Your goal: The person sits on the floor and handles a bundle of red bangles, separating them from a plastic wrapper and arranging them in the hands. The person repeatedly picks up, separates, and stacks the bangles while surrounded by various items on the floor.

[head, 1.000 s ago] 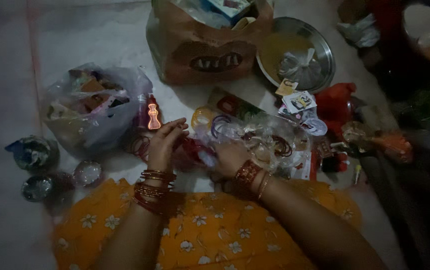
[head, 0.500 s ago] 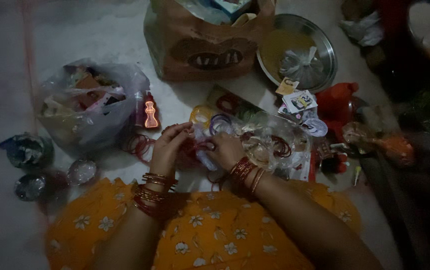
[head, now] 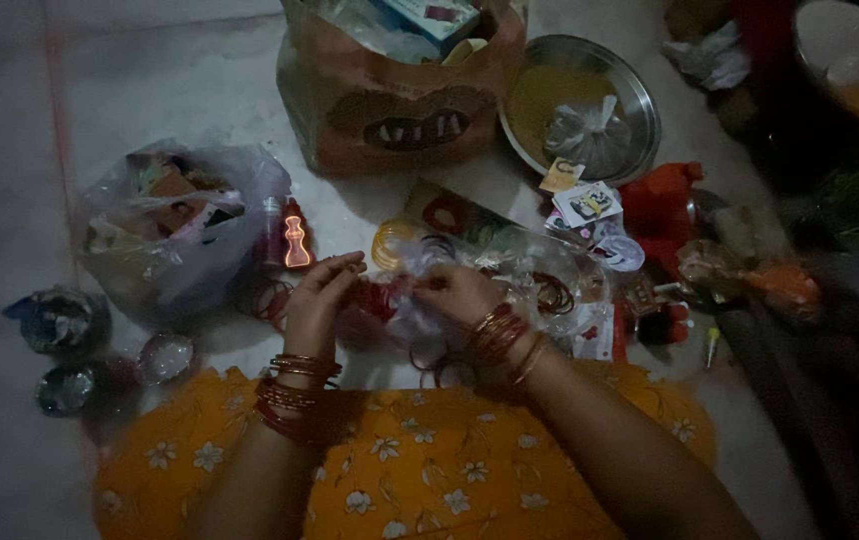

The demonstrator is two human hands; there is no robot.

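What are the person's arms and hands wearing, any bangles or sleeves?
Both forearms are bare, with no sleeves in view. The left hand has a stack of bangles at its wrist, thin gold ones above a wider band of red. The right hand has red and gold bangles too. Below the arms lies orange cloth with white flowers.

Glossy red bangles [head: 375, 297] sit beside crinkled clear plastic wrapping [head: 540, 275]; beyond that wrapping, a round shiny metal plate [head: 640, 95] and a matt brown paper bag [head: 400, 110]; nearer, orange flowered cloth [head: 430, 450] on smooth pale floor [head: 150, 80]
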